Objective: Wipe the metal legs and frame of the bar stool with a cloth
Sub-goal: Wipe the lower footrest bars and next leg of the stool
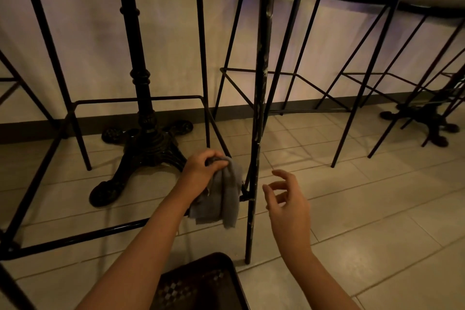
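Observation:
The bar stool stands close in front of me, and its worn black front leg [260, 88] runs down the middle of the view to the tiled floor. A low footrest bar [75, 236] joins that leg from the left. My left hand [201, 171] grips a bunched grey cloth [224, 199] on the side bar where it meets this leg. The cloth hangs down over the joint and hides it. My right hand [286, 199] hovers just right of the leg with loosely curled fingers, touching nothing.
An ornate black cast-iron table base [146, 143] stands behind the footrest at left. More thin-legged stools [352, 118] line the pale wall at right, with another table base [425, 121] beyond. A dark patterned object [198, 284] sits at the bottom centre.

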The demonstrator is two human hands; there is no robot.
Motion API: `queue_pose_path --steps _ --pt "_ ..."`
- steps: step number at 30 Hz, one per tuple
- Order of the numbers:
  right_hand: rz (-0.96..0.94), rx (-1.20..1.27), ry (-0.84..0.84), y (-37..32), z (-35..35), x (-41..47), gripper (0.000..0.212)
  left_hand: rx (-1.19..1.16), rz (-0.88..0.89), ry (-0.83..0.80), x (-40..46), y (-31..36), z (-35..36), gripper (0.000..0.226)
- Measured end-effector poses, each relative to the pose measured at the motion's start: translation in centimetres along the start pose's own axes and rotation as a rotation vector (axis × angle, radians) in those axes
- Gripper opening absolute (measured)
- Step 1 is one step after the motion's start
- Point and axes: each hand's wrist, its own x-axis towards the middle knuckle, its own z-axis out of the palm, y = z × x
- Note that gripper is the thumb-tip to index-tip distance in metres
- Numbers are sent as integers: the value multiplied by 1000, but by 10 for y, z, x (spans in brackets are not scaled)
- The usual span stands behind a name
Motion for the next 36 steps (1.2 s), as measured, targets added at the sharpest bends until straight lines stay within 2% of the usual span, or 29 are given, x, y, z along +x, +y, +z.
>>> queue_pose_path --steps 6,12,16,20,24,26,29,33,36 --pt "-152 -62 50 -6 5 14 50 69 99 44 29 -4 23 8" --pt "-196 -25 30 -11 12 24 53 152 184 72 32 -17 42 9" --pt "-214 -14 10 -7 13 20 52 48 142 66 33 -17 45 7" --pt "-219 -5 17 -5 10 19 51 -212 -33 71 32 -10 48 12" --pt "-219 -31 29 -2 8 20 52 -131 -126 69 35 -12 51 11" --pt "-217 -38 23 0 8 19 52 7 -82 28 34 -18 52 9" --pt "-209 -28 7 3 8 15 50 270 32 -88 27 -25 49 28" --pt "-207 -38 3 6 9 14 51 303 4 -208 26 -25 39 46" --pt "-191 -37 -6 5 11 18 53 316 35 -239 29 -21 35 44"
